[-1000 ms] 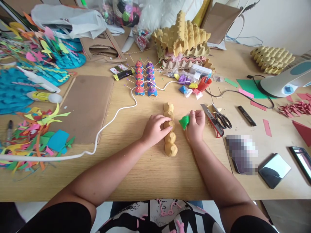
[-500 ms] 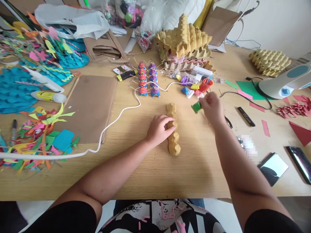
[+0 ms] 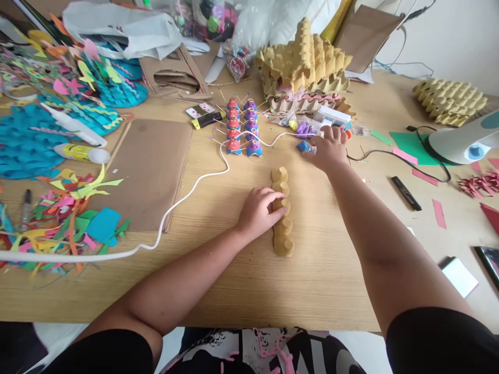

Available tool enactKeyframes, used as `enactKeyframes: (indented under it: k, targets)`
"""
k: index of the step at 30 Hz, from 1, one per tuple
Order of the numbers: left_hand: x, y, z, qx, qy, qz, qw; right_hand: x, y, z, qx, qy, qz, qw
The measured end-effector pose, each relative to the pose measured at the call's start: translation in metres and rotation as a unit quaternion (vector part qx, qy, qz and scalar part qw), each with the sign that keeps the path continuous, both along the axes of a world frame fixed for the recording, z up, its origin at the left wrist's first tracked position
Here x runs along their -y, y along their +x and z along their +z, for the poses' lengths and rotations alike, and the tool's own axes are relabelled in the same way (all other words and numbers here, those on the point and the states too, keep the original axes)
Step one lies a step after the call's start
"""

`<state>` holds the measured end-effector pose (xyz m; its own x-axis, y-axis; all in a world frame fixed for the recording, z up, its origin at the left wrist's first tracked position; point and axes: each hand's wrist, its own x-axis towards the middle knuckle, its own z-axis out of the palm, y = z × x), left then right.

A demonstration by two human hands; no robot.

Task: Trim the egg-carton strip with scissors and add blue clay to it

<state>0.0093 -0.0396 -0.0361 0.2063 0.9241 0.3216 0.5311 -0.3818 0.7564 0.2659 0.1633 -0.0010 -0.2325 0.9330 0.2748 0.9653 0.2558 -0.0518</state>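
A tan egg-carton strip (image 3: 284,228) lies lengthwise on the wooden table (image 3: 230,291). My left hand (image 3: 260,212) rests at its left side, with thumb and fingers gripping the middle bumps. Farther off, my right hand (image 3: 330,150) reaches over the small supplies with its fingers spread; I see nothing held in it. A blue packet (image 3: 306,147) lies by its thumb, and a purple packet (image 3: 305,129) just beyond. The red cup is mostly hidden behind the fingers. Two painted carton strips, one red (image 3: 234,135) and one purple (image 3: 251,136), stand beyond the tan strip.
A white cord (image 3: 195,184) crosses the table. Brown cardboard (image 3: 144,171) and paper scraps (image 3: 74,213) lie left, near blue trays (image 3: 27,140). Stacked egg trays (image 3: 304,62) stand behind. On the right are a white lamp base (image 3: 460,140), a black marker (image 3: 406,192) and a phone (image 3: 489,265).
My right hand has moved farther away to the supplies, and its fingers have opened; the green packet it held is no longer visible. My left hand stays on the strip. The view has shifted slightly.
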Motion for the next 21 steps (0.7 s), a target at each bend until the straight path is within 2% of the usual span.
enactKeyframes:
  k: [2, 5, 7, 9, 12, 15, 17, 18, 19, 21]
  targets:
    - [0.000, 0.000, 0.000, -0.001, 0.001, -0.002, 1.000, -0.005, -0.009, -0.002, 0.014, -0.008, -0.003, 1.000]
    - [0.000, 0.000, 0.001, 0.003, 0.005, -0.003, 1.000, -0.002, -0.018, -0.001, -0.029, 0.032, 0.011, 0.999]
    - [0.000, 0.001, 0.001, 0.009, 0.008, -0.001, 1.000, 0.012, -0.021, 0.000, -0.099, 0.064, 0.025, 0.993]
    - [0.001, 0.001, 0.001, 0.016, 0.010, 0.000, 1.000, 0.038, -0.024, -0.003, -0.193, 0.055, 0.033, 0.979]
    - [0.001, 0.001, 0.001, 0.018, 0.013, -0.001, 1.000, 0.090, -0.025, -0.011, -0.356, 0.036, 0.040, 0.933]
    - [-0.001, 0.002, 0.000, 0.013, 0.014, 0.003, 1.000, 0.138, -0.026, -0.020, -0.525, 0.029, 0.002, 0.850]
    - [-0.002, 0.002, -0.001, 0.010, 0.014, 0.006, 1.000, 0.163, -0.029, -0.024, -0.605, 0.014, -0.031, 0.796]
    - [-0.002, 0.002, -0.001, 0.010, 0.015, 0.006, 1.000, 0.173, -0.032, -0.026, -0.626, 0.004, -0.039, 0.779]
    - [-0.003, 0.002, -0.002, 0.010, 0.017, 0.008, 1.000, 0.181, -0.036, -0.028, -0.636, 0.000, -0.042, 0.771]
    - [-0.003, 0.002, -0.002, 0.016, 0.028, 0.009, 0.999, 0.192, -0.046, -0.033, -0.625, 0.021, -0.036, 0.780]
